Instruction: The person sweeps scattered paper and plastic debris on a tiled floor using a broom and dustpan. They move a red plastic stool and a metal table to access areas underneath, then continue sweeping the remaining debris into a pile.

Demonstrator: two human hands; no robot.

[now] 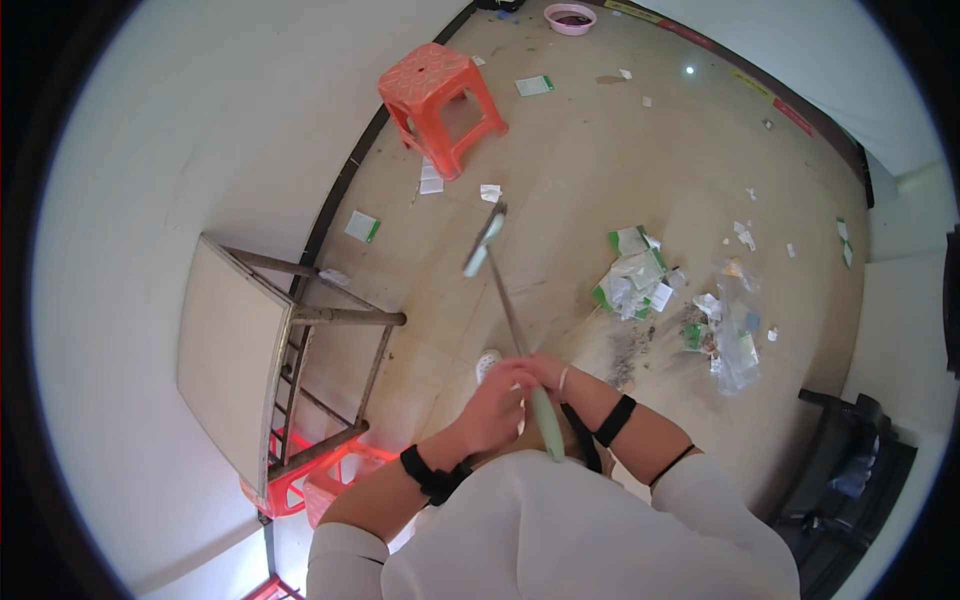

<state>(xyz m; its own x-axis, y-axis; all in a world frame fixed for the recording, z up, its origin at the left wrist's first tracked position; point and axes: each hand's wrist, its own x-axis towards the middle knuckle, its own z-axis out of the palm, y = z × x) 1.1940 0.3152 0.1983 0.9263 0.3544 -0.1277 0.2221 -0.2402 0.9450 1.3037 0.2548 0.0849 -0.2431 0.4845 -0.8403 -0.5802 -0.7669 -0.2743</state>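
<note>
A broom (510, 310) with a thin pole, a mint-green grip and a mint-green head slants away from my body. My right hand (545, 370) is closed round the pole just beyond the grip. Beside it, my left hand (492, 408) curls its fingers onto the same part of the pole; the two hands overlap and partly hide each other's fingers. The broom head is ahead and slightly left, near a crumpled white paper scrap (490, 193). To its right lies a pile of green-and-white papers and plastic (632, 275).
An orange stool (430, 85) stands against the left wall. Nearer is a table on its side (240, 350), its metal legs sticking out, with red stools (340, 470) behind. A clear plastic bag (738, 350) and dark dirt lie right. A black chair (850, 490) stands lower right; a pink basin (570, 18) sits far off.
</note>
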